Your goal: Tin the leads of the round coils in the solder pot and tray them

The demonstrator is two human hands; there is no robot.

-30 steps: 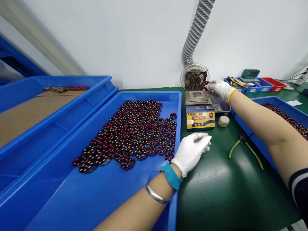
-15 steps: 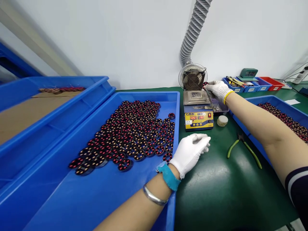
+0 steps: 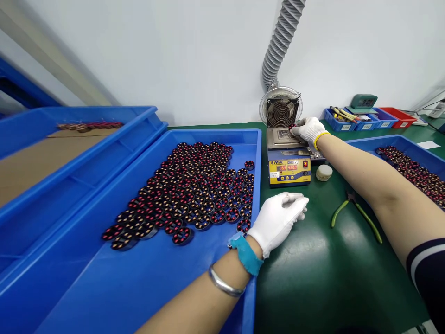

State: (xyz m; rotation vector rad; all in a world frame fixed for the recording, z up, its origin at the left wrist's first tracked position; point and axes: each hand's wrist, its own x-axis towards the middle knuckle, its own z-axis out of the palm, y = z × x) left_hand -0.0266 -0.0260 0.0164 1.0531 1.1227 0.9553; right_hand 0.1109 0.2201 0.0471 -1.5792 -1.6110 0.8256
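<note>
The right hand (image 3: 310, 129) pinches one ring (image 3: 292, 126) at the machine (image 3: 289, 171), right of centre, the left hand (image 3: 279, 220) half-curled, seemingly empty; many rings (image 3: 205, 183) lie in trays (image 3: 259, 153) centre and far right, which are done unclear.

A plain white wall (image 3: 194, 60) stands behind the green table (image 3: 313, 283), which is softly reflecting some pale light.

Two gloved hands (image 3: 278, 220) (image 3: 308, 130) are showing. At least three large blue trays (image 3: 181, 287) (image 3: 100, 169) (image 3: 385, 138) are showing; dark round parts (image 3: 203, 221) are crowding too tightly to count. One each is showing: heating unit (image 3: 289, 172), fan (image 3: 282, 113), hose (image 3: 281, 46), pliers (image 3: 338, 214), pale block (image 3: 324, 173), clock (image 3: 364, 102). Three small blue bins (image 3: 335, 124) (image 3: 366, 126) (image 3: 384, 124), one red bin (image 3: 403, 124) are lining up.
</note>
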